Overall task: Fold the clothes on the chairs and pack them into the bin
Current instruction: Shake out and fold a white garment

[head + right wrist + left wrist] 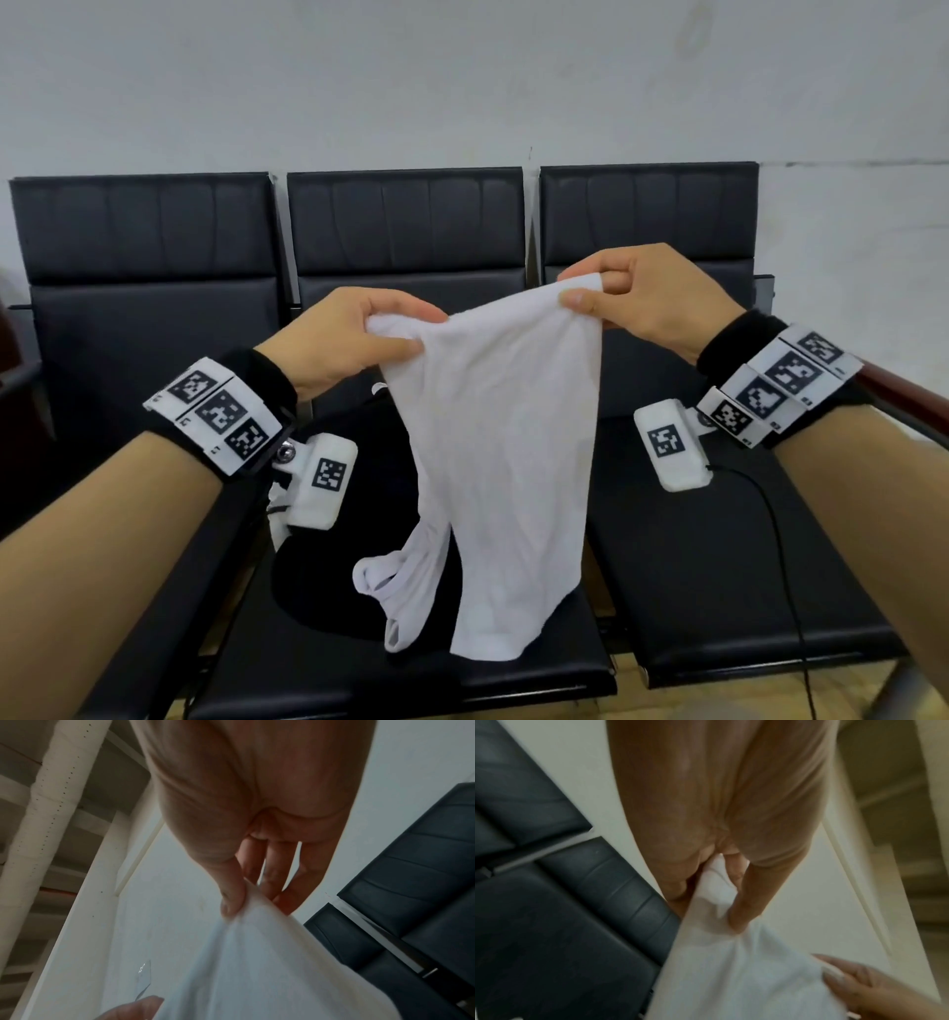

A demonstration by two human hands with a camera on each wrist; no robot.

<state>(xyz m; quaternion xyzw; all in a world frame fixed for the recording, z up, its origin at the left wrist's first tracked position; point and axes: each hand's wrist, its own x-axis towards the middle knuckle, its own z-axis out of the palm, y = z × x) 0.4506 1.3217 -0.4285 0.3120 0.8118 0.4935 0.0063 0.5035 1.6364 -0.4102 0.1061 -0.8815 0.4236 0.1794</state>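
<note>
A: Both hands pinch the top edge of the white top (503, 447). Left hand (354, 344) has the left end bunched between thumb and fingers; right hand (637, 298) pins the right corner, thumb in front, fingers behind.

B: Left wrist view agrees: thumb (741, 902) pressed into gathered cloth (731, 973), right hand's fingertips (847, 981) at the far end of the same edge. Right wrist view: thumb (231, 898) on the fold (257, 953), fingers (277, 870) behind it.

A: Position of the top?

B: Held up in the air over the middle chair (411, 663), right corner higher than left. Lower hem hangs down in front of the seat near its front edge; contact with the seat cannot be told.

A: Edges and room?

B: Three black chairs in a row against a pale wall (462, 77). Left chair (138, 308) and right chair (719, 565) show bare seats; a black cable (780, 539) runs across the right seat. Wrists sit apart, clear of the chair backs.

A: Containers?

B: No bin in any view. Middle seat carries a black garment (328, 580), spread under and behind the hanging top.

A: Look of the top?

B: Thin, plain white, lightly creased, tapering from the held edge downward. Rolled loops, straps or arm openings, dangle at lower left (380, 580). Not folded flat.
</note>
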